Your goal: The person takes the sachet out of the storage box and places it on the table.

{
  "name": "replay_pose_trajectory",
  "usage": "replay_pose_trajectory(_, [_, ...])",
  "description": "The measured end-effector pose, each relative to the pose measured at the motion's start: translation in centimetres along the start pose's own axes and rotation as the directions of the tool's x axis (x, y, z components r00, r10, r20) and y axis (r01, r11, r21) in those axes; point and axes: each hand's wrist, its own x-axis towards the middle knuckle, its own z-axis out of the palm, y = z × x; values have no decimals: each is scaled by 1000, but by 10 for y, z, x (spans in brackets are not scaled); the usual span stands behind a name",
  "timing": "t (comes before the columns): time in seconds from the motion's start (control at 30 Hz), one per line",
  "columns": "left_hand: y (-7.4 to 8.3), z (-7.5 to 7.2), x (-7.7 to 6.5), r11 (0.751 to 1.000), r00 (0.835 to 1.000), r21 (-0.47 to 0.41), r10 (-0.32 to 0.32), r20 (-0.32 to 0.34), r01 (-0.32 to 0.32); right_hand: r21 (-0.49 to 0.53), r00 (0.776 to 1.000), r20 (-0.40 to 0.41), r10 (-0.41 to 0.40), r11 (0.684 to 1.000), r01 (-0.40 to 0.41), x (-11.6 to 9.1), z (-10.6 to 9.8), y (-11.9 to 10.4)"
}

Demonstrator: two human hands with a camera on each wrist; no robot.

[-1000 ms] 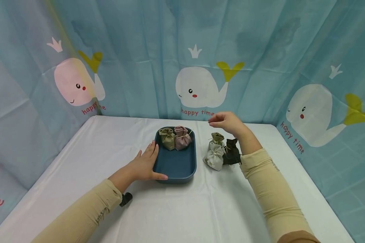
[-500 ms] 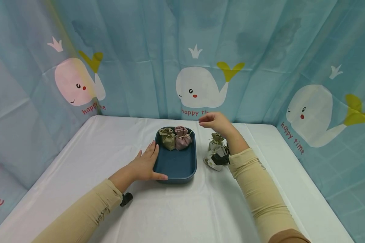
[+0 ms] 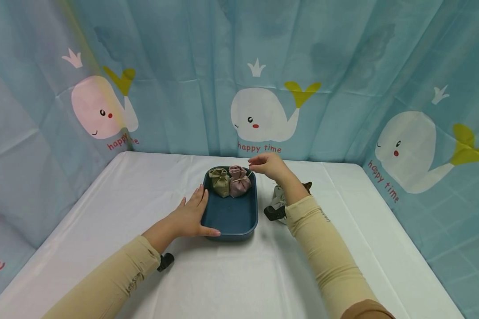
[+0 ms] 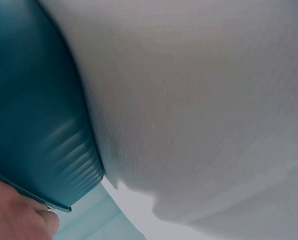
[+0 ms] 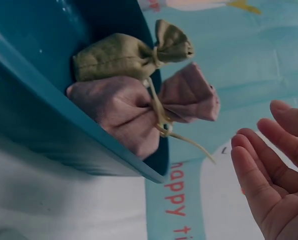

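Observation:
A deep blue tray (image 3: 229, 219) holds two small drawstring pouches at its far end, an olive green pouch (image 3: 220, 184) and a dusty pink pouch (image 3: 240, 186). My left hand (image 3: 187, 217) lies with spread fingers along the tray's left rim, thumb at the near corner. Its fingers (image 4: 19, 215) overlap the tray edge in the left wrist view. Just right of the pink pouch, my right hand (image 3: 269, 166) hovers with loosely bent fingers and holds nothing. In the right wrist view, a pale drawstring trails from the pink pouch's neck toward that hand (image 5: 274, 180).
Right of the tray, a light grey pouch (image 3: 278, 195) and a dark brown pouch (image 3: 308, 186) stand partly behind the right wrist. The olive pouch beside them is hidden now. A white cloth (image 3: 223, 283) covers the table, and a blue whale-print curtain (image 3: 175, 110) closes off the back.
My right hand has moved left and slightly down, from above the loose pouches to beside the pink pouch in the tray. My left hand and the tray have stayed in place.

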Motion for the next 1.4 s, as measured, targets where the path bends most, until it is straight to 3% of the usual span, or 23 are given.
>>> replay_pose_trajectory(0.73, [-1, 1, 1, 1000, 1000, 4, -2, -11, 2, 2, 993, 0, 119, 993, -119, 19, 22, 6])
replay_pose_trajectory(1.2, [-2, 3, 2, 1000, 1000, -4, 8, -23, -8, -140, 992, 10, 129, 982, -126, 27, 26, 7])
replay_pose_trajectory(1.4, [-3, 4, 3, 1000, 1000, 1, -2, -15, 2, -146, 991, -5, 134, 980, -133, 29, 31, 2])
